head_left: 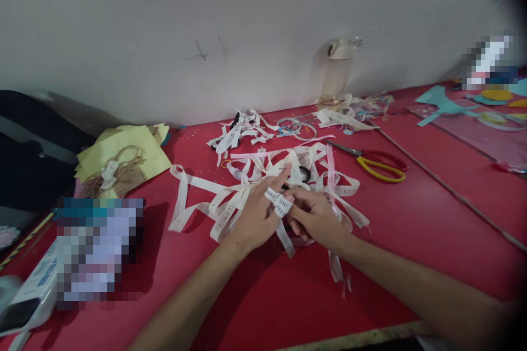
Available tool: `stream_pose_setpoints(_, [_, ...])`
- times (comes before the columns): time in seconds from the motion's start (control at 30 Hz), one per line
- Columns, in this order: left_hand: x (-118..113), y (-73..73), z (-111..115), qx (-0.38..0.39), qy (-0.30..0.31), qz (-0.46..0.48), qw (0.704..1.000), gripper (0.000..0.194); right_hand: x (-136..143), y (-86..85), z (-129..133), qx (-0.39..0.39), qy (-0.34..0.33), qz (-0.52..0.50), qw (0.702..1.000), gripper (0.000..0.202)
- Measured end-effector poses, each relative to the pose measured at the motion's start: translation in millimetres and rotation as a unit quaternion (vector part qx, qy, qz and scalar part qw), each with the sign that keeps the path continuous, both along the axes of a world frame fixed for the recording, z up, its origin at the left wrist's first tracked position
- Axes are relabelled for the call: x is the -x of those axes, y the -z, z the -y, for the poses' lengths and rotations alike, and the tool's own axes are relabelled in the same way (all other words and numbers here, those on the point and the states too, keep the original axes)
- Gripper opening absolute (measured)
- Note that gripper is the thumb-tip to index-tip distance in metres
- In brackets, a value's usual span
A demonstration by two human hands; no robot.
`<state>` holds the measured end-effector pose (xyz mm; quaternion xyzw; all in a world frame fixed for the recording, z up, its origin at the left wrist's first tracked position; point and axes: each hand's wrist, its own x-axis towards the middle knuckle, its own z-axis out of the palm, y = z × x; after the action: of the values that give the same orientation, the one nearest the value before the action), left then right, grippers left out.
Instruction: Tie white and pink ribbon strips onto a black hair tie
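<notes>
A white printed ribbon [280, 203] with dark lettering runs across the fingers of my left hand [257, 211]. That hand is closed on it, thumb bent, one finger pointing forward. Right beside it, my right hand [319, 216] has its fingers bent in at the same ribbon, touching the left hand. Part of the right fingertips is hidden. A ribbon tail [286, 241] hangs below the hands. Under and around them lies a loose heap of white ribbon [230, 205], with a pink strip [330, 167] and a black ring [305, 174] in it.
Scissors [382, 167] with red and yellow handles lie to the right. Behind are a pile of ribbon bows [242, 131], bracelet-like rings [302, 130] and a clear bottle [337, 74] against the wall. Yellow paper sheets [123, 145] with twine [132, 167] lie left.
</notes>
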<state>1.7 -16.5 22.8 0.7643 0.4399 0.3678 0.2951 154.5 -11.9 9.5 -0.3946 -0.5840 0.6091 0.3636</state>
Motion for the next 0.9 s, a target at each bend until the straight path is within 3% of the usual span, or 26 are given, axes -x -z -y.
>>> stream_pose_setpoints(0.23, [-5.0,0.7,3.9,0.032,-0.036,0.017,0.999,0.056,0.1,-0.6,0.4,-0.038,0.046,0.003,0.998,0.025])
stream_pose_setpoints(0.53, [-8.9,5.2,7.0,0.081,-0.033,0.072,0.994,0.056,0.3,0.8,0.3,-0.027,0.040,0.001,0.999,0.035])
stream_pose_setpoints(0.9, [-5.3,9.6,6.5,-0.018,-0.040,0.016,0.999,0.055,-3.6,-1.1,-1.2,-0.008,-0.011,-0.027,1.000,0.034])
